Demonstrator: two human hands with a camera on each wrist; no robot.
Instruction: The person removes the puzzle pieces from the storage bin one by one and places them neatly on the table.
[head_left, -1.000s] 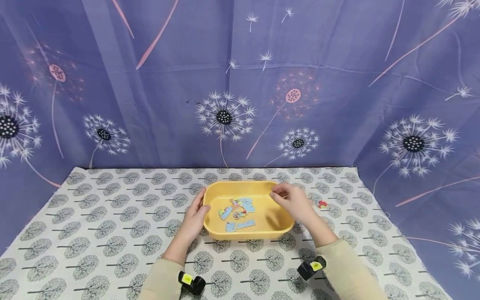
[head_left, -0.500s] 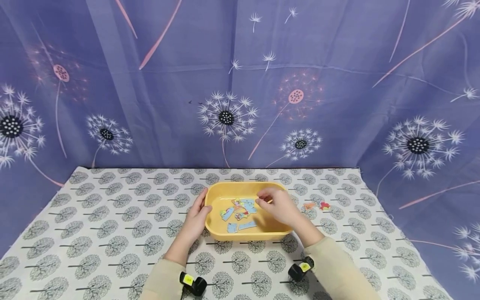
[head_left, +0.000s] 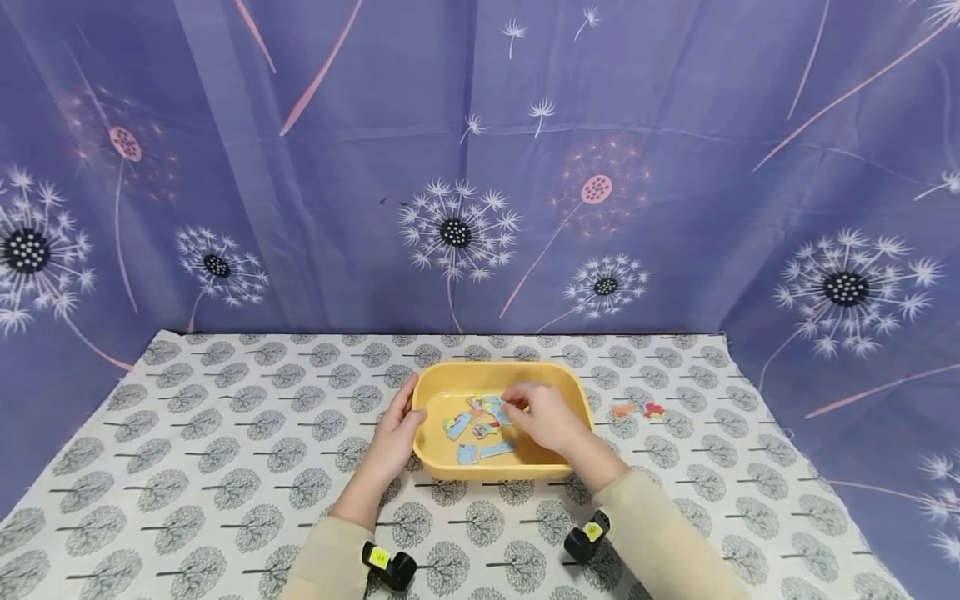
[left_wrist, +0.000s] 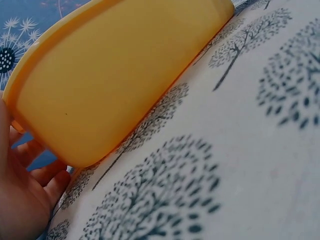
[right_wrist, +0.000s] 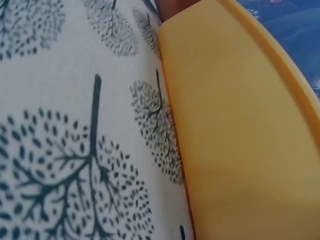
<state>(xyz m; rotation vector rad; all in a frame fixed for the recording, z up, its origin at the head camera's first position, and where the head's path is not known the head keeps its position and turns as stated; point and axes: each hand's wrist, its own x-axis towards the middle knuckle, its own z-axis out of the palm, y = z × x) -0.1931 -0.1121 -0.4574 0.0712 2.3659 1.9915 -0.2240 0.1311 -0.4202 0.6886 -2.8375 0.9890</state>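
My left hand (head_left: 392, 429) grips the left end of a yellow plastic tray (head_left: 450, 472), its thumb over the rim. The left wrist view shows the fingers of that hand (left_wrist: 25, 195) around the tray's corner. My right hand (head_left: 551, 417) reaches into the tray, fingers bent, fingertips at a light-blue puzzle piece (head_left: 495, 407); whether they pinch it is hidden. Other pieces lie nearby: a blue-and-yellow one (head_left: 456, 427), a red-and-yellow one (head_left: 483, 431), a blue strip (head_left: 497, 450) and a small blue one (head_left: 467, 454). Only the tray's outer wall (right_wrist: 235, 120) fills the right wrist view's right side.
On the tree-print tablecloth (head_left: 300, 467), right of the tray, lie an orange piece (head_left: 622, 411) and a red piece (head_left: 653, 410), slightly apart. A purple dandelion-print curtain (head_left: 337, 208) hangs behind the table.
My right hand has moved left and inward from the tray's right side to the pieces, uncovering the orange piece on the cloth. The left hand keeps its hold on the tray.
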